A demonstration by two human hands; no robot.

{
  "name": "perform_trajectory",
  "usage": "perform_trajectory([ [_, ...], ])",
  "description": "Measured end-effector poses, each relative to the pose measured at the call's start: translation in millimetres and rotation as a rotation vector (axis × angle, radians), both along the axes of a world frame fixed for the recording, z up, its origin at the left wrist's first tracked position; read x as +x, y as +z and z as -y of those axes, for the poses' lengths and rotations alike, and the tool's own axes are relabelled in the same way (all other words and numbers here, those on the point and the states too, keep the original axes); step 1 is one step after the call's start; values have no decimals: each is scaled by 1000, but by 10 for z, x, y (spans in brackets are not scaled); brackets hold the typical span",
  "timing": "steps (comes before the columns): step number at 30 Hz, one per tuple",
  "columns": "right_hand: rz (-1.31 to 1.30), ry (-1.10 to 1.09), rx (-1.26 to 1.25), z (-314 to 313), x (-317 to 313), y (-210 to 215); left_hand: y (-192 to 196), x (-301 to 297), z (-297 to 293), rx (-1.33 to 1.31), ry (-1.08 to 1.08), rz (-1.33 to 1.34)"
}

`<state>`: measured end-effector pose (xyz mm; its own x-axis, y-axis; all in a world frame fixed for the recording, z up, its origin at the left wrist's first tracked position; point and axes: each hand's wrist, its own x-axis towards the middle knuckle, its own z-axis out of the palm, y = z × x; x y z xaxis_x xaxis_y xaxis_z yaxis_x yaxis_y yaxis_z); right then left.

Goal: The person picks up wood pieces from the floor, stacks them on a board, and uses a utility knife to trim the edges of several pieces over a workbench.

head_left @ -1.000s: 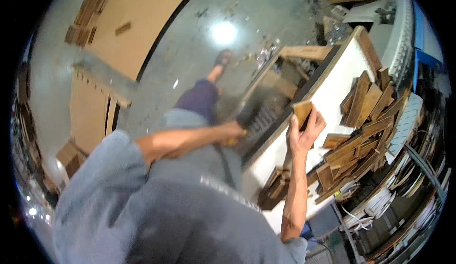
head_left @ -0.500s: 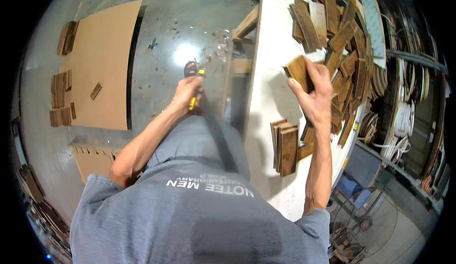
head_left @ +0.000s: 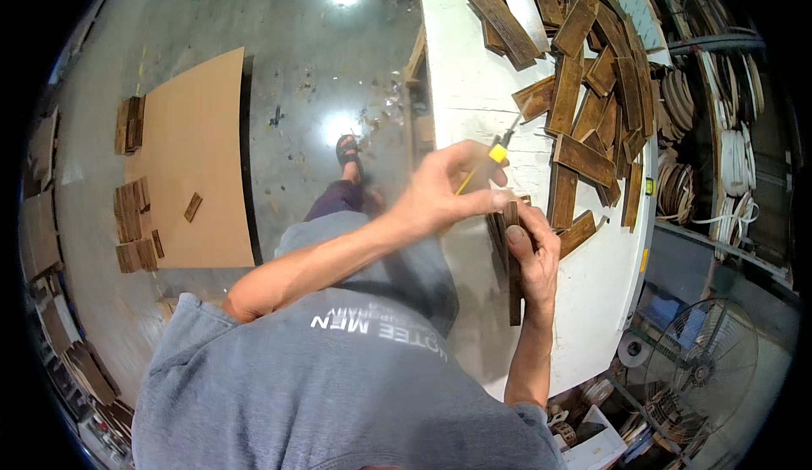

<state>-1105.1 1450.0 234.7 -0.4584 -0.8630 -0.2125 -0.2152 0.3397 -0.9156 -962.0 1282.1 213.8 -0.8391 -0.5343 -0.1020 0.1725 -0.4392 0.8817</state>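
My left hand [head_left: 444,186] is closed round a slim yellow-and-black hand tool [head_left: 497,153]. A thin tip sticks out past its black end, too blurred to name the kind. My right hand [head_left: 534,250] grips a short dark-brown wooden plank [head_left: 514,288], turned edge-on above the white table [head_left: 469,110]. Both hands are close together at the plank's far end, with the left thumb near the right fingers. Other planks just left of the held one are partly hidden by it and by my hands.
A heap of brown planks [head_left: 584,161] covers the table's far right. On the floor to the left lies a tan sheet [head_left: 194,216], with small plank stacks [head_left: 128,212] along its left edge. A wire-caged fan [head_left: 700,368] and a shelf of coiled strips [head_left: 736,174] stand right of the table.
My left hand has come right, from over the floor to the table, bringing the tool beside my right hand. The right hand has moved nearer to me with a plank, which now stands edge-on.
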Motion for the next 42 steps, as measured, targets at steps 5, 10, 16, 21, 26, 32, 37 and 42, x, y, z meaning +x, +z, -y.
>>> perform_trajectory([
  [5,186,-41,-3,-13,113,-30,-60,-35,-86,-142,27,104],
  [10,317,-89,19,-145,109,-8,78,-37,-127,32,-1,177],
  [16,-548,-152,101,-381,-20,1,-279,-8,-13,-59,41,404],
  [21,-820,-81,139,-505,-110,-476,-543,88,82,3,82,411],
  [26,-812,-86,182,-303,-204,-282,-713,350,300,188,167,503],
  [32,-751,-2,-17,864,-949,-244,-1009,790,387,553,223,476],
  [37,-921,73,-24,2298,-1603,-776,-949,911,303,591,202,528],
  [42,-1076,75,268,3041,-1759,-1144,-926,1078,365,524,277,513],
])
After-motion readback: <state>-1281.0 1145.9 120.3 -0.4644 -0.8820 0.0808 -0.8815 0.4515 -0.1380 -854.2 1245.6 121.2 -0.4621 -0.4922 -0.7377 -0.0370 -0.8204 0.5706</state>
